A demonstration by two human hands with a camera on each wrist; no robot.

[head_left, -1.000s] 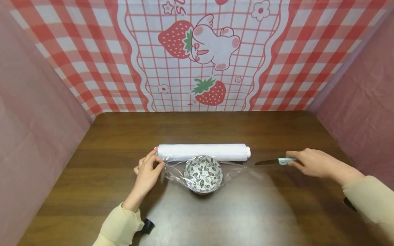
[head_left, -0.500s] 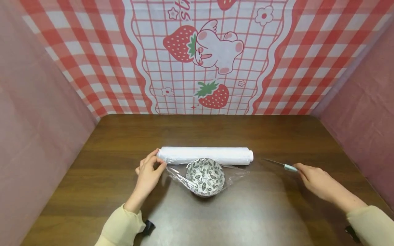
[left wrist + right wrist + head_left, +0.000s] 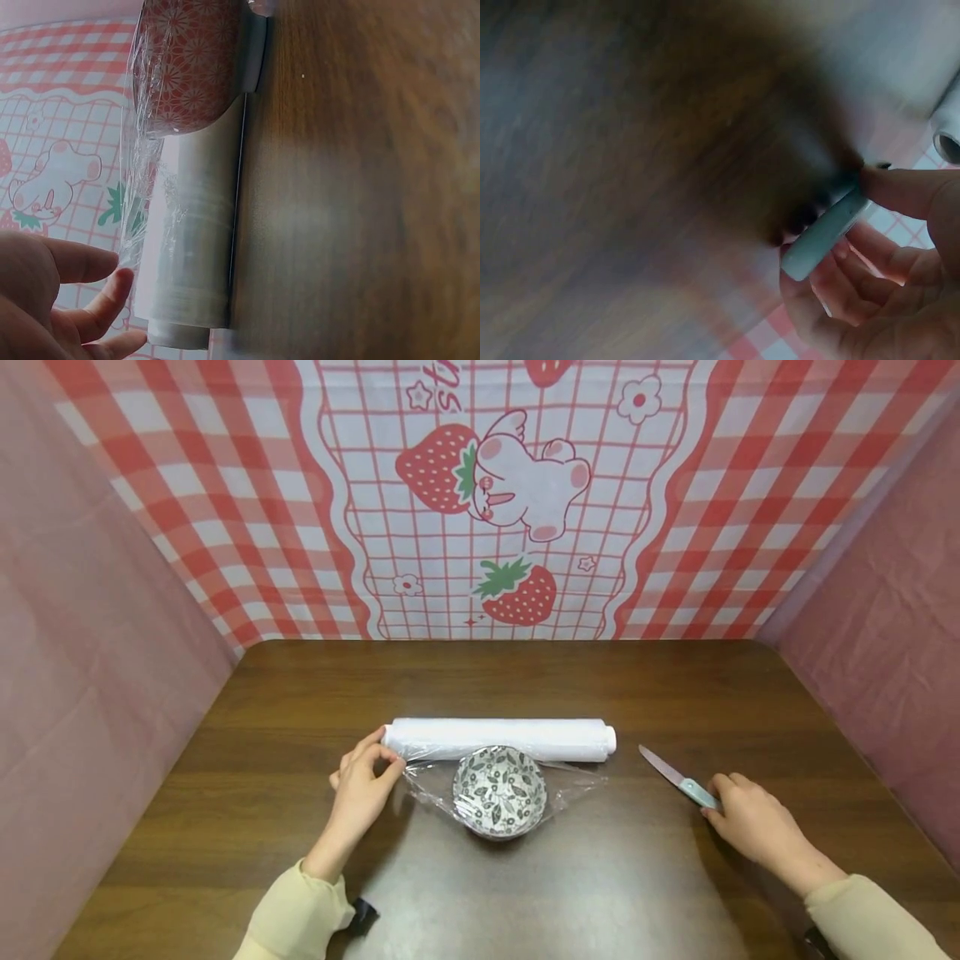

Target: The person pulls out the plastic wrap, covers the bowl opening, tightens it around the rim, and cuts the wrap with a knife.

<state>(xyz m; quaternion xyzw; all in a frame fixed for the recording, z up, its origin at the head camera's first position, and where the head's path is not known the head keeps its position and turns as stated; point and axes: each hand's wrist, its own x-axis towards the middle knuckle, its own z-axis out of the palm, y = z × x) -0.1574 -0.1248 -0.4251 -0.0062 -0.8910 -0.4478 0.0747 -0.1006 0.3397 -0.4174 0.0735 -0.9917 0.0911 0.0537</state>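
Note:
A bowl (image 3: 500,789) with a dark leaf pattern inside sits on the table under clear plastic wrap (image 3: 431,785), which runs from a white roll (image 3: 498,739) just behind it. Between thumb and index finger my left hand (image 3: 362,789) pinches the wrap's left corner, and another fingertip is at the roll's left end. The left wrist view shows the bowl's reddish flowered outside (image 3: 195,60). At the right, my right hand (image 3: 757,822) holds a small knife (image 3: 699,793) by its pale blue handle, close over the table, blade pointing back and left. The right wrist view shows the handle (image 3: 821,240) in the fingers.
The brown wooden table (image 3: 510,681) has a red checked strawberry cloth (image 3: 277,527) hanging behind its back edge. Pink cloths (image 3: 97,677) hang at both sides. A white core end sticks out at the roll's right.
My right hand has come toward the near edge, lowering the knife and turning its blade from pointing left to slanting back and left. The left hand keeps its pinch; the head view shifted slightly.

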